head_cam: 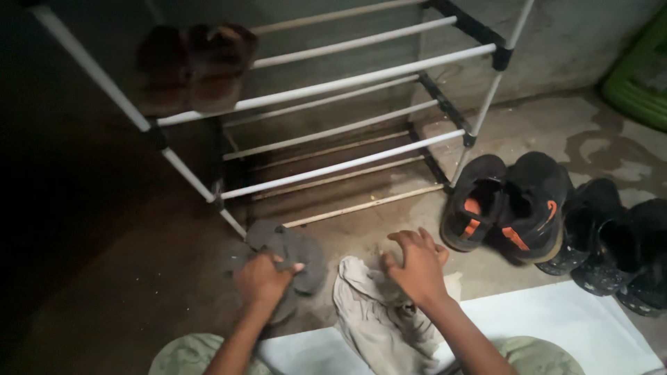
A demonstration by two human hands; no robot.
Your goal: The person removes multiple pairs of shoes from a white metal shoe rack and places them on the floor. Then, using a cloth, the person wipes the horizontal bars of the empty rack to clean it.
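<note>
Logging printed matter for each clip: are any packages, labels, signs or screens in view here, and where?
None in view: no package, label, sign or screen.
Nearest to one: orange marks on the black shoes right of the rack.
The left hand grips a grey cloth; the right hand rests on a pale cloth.

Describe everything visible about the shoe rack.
The shoe rack is an open frame of white tubes joined by black connectors at the corners. It stands upright on the damp, dim concrete floor against a grey wall. Its tiers are pairs of parallel rails, with no solid shelves. Only the top tier is loaded: a pair of brown shoes rests on its left end. The lower tiers hold nothing. A grey cloth lies at its front left foot, gripped by the left hand.
</note>
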